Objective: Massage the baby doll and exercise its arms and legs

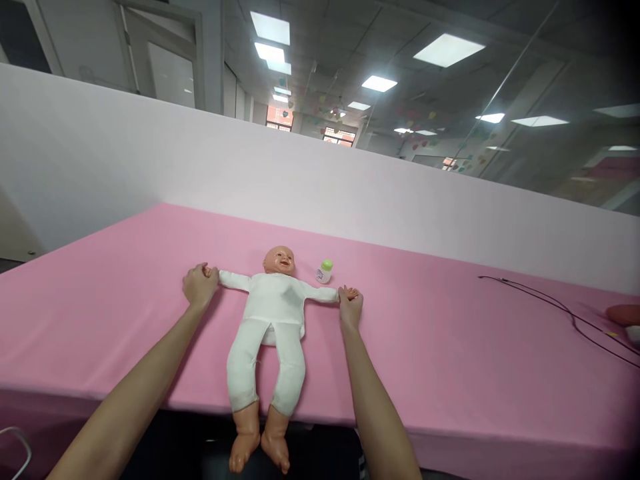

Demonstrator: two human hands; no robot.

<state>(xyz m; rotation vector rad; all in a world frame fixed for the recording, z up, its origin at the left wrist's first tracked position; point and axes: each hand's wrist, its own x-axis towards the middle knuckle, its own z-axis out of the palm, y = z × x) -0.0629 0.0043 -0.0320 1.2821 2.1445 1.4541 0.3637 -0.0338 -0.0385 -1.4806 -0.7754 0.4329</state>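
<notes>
A baby doll with a white cloth body lies on its back on the pink table cover, its bare feet hanging past the front edge. Both its arms are stretched out sideways. My left hand is closed round the doll's hand on the left. On the other side, my right hand grips the doll's other wrist, and small doll fingers show above my thumb. A small clear bottle with a green cap stands beside the doll's head, apart from both my hands.
Thin dark cables run across the right of the table. An orange and white object sits at the right edge, partly cut off. Behind the table rises a low white wall with glass above it. A white cord shows at lower left.
</notes>
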